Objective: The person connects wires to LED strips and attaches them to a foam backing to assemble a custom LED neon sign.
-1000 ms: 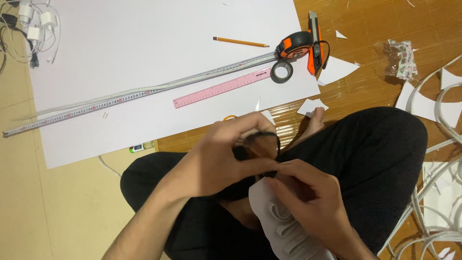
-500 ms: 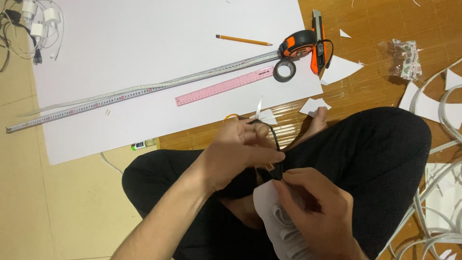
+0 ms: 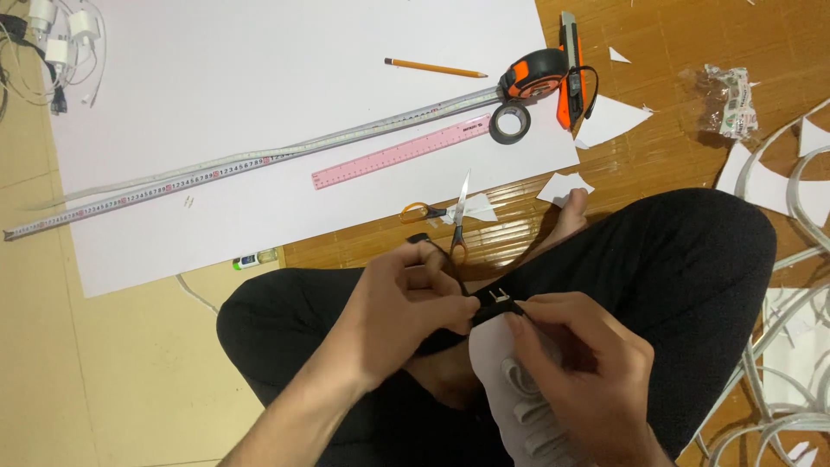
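Note:
I sit cross-legged in black trousers (image 3: pixel 692 285). My left hand (image 3: pixel 402 307) pinches one end of a short black tape strip (image 3: pixel 494 305) over my lap. My right hand (image 3: pixel 592 380) presses its thumb on the strip's other end and holds a white paper piece (image 3: pixel 494 367) with curved cut-outs beneath it. The strip lies across the top edge of that white piece. Orange-handled scissors (image 3: pixel 454 223) lie just beyond my left hand, at the edge of the large white sheet (image 3: pixel 259 104).
On the sheet lie a long metal measuring tape (image 3: pixel 216 169), a pink ruler (image 3: pixel 402 153), a pencil (image 3: pixel 435 67), an orange tape-measure case (image 3: pixel 532 73), a black tape roll (image 3: pixel 509 123) and an orange knife (image 3: pixel 568 69). White curved offcuts (image 3: pixel 791 346) pile up at right.
Both hands have slid lower and apart, stretching the black strip over the white piece. The scissors, hidden by my left hand before, now show on the floor.

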